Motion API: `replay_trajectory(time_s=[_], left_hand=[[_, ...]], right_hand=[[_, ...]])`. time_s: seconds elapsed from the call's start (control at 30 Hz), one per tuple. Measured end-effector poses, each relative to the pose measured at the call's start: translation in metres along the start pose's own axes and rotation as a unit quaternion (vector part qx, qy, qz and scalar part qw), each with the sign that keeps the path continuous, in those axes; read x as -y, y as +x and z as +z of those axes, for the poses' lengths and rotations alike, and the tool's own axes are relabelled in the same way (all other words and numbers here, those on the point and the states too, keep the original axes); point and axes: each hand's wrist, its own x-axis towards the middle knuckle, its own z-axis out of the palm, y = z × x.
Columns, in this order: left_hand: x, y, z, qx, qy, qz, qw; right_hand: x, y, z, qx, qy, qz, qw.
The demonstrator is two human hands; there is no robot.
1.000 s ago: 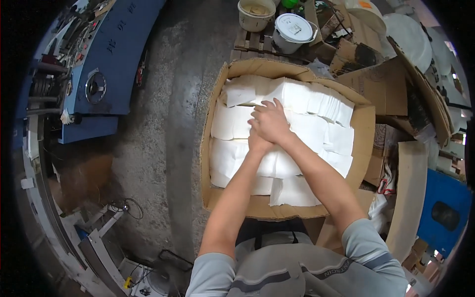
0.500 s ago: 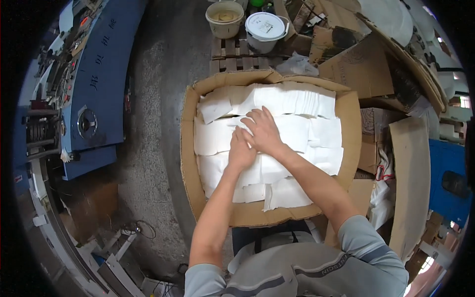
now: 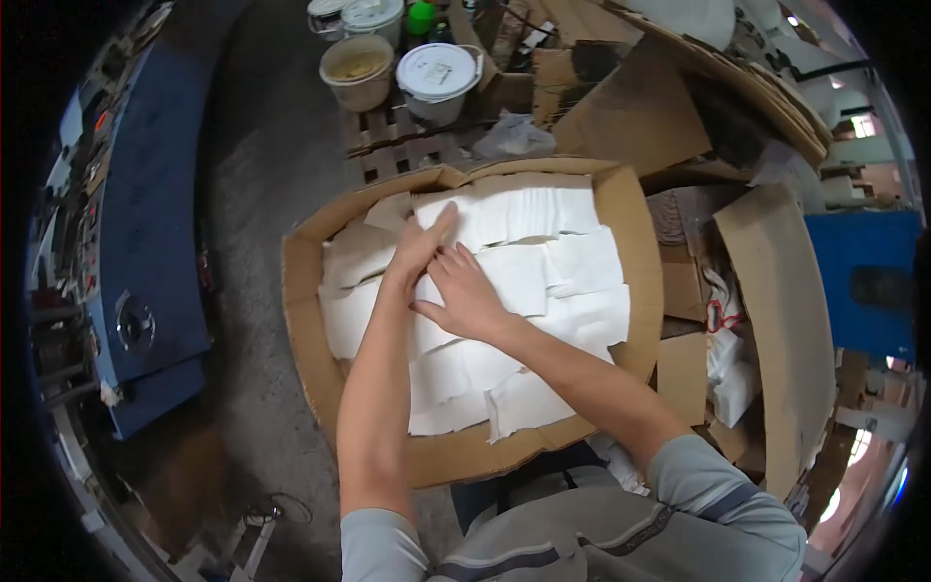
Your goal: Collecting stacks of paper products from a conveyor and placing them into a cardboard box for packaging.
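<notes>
A wide, open brown cardboard box [image 3: 308, 320] sits on the grey concrete floor [image 3: 262, 145] right in front of the person, its flaps folded outward. It is packed to the rim with stacks of white folded paper sheets [image 3: 543, 281], laid flat in overlapping rows; the stacks at the far side lie neat and square, while those at the near edge are looser, with ragged corners hanging over the cardboard.

Both hands rest on top of the paper near the middle of the box. The left hand [image 3: 419, 247] lies flat, fingers straight and close together, pointing toward the far wall and pressing on a stack. The right hand [image 3: 467, 296] is just beside it and touching it, palm down, fingers slightly spread over the sheets; neither hand pinches or lifts anything.

Beyond the box, a wooden pallet [image 3: 388, 145] carries a beige plastic bucket [image 3: 357, 70] and a white lidded bucket [image 3: 436, 80]. Flattened brown cardboard sheets [image 3: 776, 320] lean at the right, and a blue machine [image 3: 145, 242] stands at the left.
</notes>
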Motion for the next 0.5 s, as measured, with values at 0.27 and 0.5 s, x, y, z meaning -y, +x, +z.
replay_trajectory(time_s=[0.27, 0.5], left_hand=[[-0.012, 0.042, 0.056, 0.033, 0.131, -0.012, 0.991], [-0.027, 0.041, 0.054, 0.063, 0.163, -0.089, 0.981]], right_hand=[[-0.202, -0.026, -0.115, -0.162, 0.019, 0.376, 0.912], [-0.239, -0.008, -0.099, 0.049, -0.013, 0.412, 0.910]])
